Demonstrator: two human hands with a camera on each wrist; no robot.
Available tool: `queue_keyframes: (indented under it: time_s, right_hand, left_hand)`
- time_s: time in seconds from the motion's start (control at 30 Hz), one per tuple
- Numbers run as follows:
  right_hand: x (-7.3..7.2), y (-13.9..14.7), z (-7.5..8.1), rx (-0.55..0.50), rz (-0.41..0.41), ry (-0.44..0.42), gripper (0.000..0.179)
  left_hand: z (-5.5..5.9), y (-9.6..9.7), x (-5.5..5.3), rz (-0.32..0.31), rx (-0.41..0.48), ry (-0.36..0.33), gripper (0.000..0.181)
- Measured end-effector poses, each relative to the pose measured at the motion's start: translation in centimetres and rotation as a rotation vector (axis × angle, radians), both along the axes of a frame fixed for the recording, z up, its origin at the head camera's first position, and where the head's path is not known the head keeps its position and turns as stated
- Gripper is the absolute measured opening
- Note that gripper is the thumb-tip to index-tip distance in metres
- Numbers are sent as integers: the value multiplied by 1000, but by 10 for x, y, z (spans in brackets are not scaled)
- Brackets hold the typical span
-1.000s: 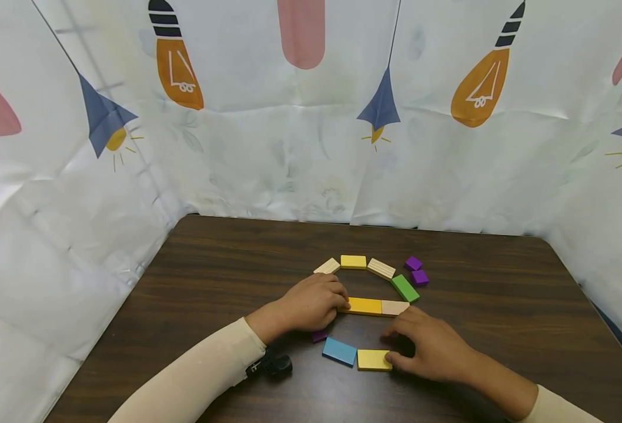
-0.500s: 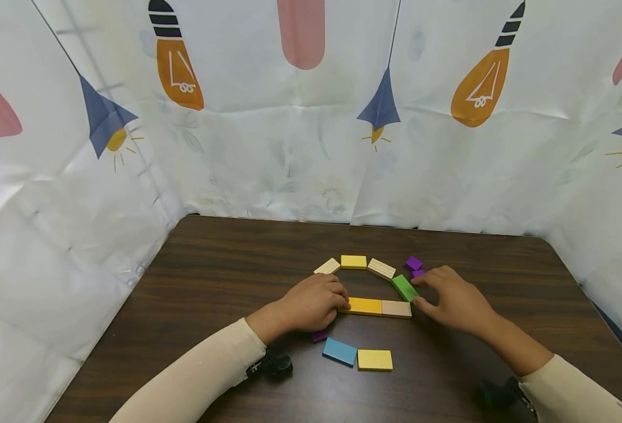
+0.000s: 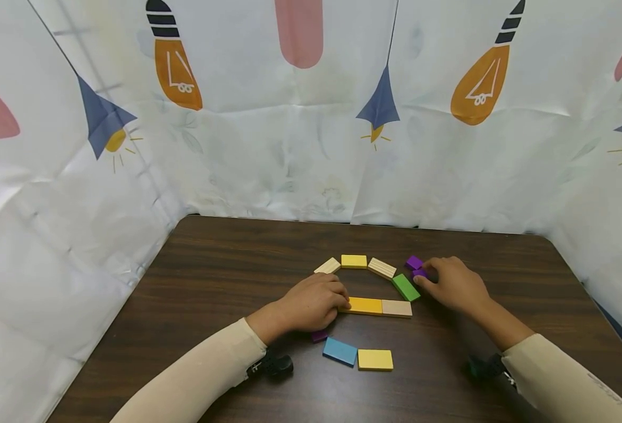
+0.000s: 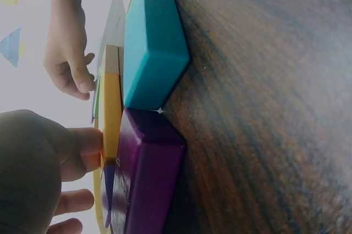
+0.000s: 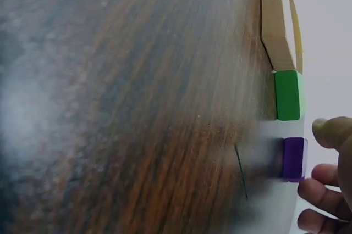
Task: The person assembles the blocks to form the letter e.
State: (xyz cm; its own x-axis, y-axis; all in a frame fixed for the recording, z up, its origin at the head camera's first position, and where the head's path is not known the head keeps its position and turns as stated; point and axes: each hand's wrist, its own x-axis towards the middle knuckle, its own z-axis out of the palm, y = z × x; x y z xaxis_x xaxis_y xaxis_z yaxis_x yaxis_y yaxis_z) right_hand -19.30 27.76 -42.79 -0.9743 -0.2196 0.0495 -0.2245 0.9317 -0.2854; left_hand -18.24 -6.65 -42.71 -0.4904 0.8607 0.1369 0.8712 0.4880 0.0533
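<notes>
My left hand [image 3: 311, 302] rests at the left end of an orange block [image 3: 365, 305], its fingertips touching it. A pale wooden block [image 3: 397, 308] adjoins the orange one on the right. In the left wrist view, a purple block [image 4: 151, 168] lies under that hand, beside a blue block [image 4: 157, 42]. My right hand [image 3: 456, 284] reaches over two small purple blocks. Its thumb and fingers stand spread around the nearer purple block [image 3: 419, 274]; the right wrist view shows the thumb apart from that block [image 5: 293, 157]. The farther purple block [image 3: 414, 262] sits just behind.
An arc of blocks curves behind the orange row: wooden blocks [image 3: 327, 266] [image 3: 382, 268], a yellow block [image 3: 354, 262] and a green block [image 3: 406, 288]. Nearer me lie the blue block [image 3: 340, 351] and another yellow block [image 3: 375, 360]. A printed curtain [image 3: 290, 164] hangs behind the table [image 3: 226, 258].
My right hand has left the near yellow block, passed by the green block and come to the small purple blocks at the back right. My left hand has stayed in place.
</notes>
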Motion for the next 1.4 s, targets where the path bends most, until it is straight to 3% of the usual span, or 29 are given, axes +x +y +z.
queue_keyframes:
  time_s: [0.43, 0.83, 1.4]
  right_hand:
    - [-6, 1, -5, -28, -76, -85, 49]
    - [-3, 4, -4, -18, -48, -88, 38]
    - [43, 5, 2, -45, 127, 94, 27]
  left_hand:
    - [0, 0, 1, 0, 0, 0, 25]
    - [-1, 0, 1, 2, -2, 14, 26]
    - [-2, 1, -1, -6, 12, 22, 25]
